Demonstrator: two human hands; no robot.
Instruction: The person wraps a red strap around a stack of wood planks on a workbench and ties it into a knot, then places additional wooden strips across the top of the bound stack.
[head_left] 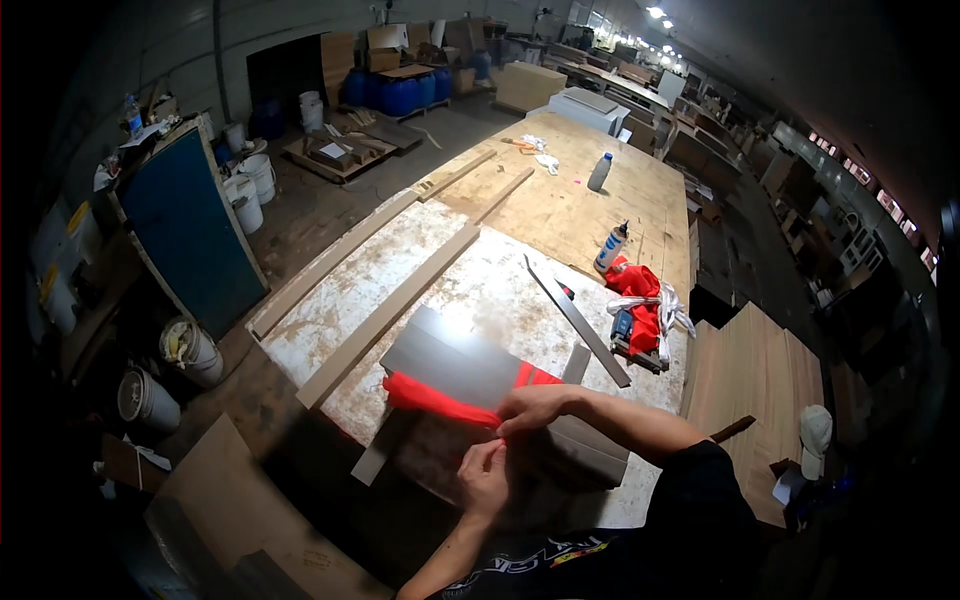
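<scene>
A dark grey board piece (pixel 445 350) lies on the worktable, with a red cloth strip (pixel 440 400) across its near side and over its right part. My right hand (pixel 535 407) pinches the strip at the board's near edge. Just below it, my left hand (pixel 485 478) has its fingertips pressed together at the red cloth's end. Both hands nearly meet there, and the exact grip is partly hidden. More grey boards (pixel 590 450) lie under and beside my right forearm. Another narrow grey strip (pixel 375 455) sticks out toward the near left.
Long wooden battens (pixel 400 310) run along the table's left side. A dark metal bar (pixel 580 325), a glue bottle (pixel 612 245), a red cloth bundle (pixel 640 300) and a blue power tool (pixel 628 330) lie to the right. A grey bottle (pixel 600 172) stands farther off. White buckets (pixel 190 350) stand at left.
</scene>
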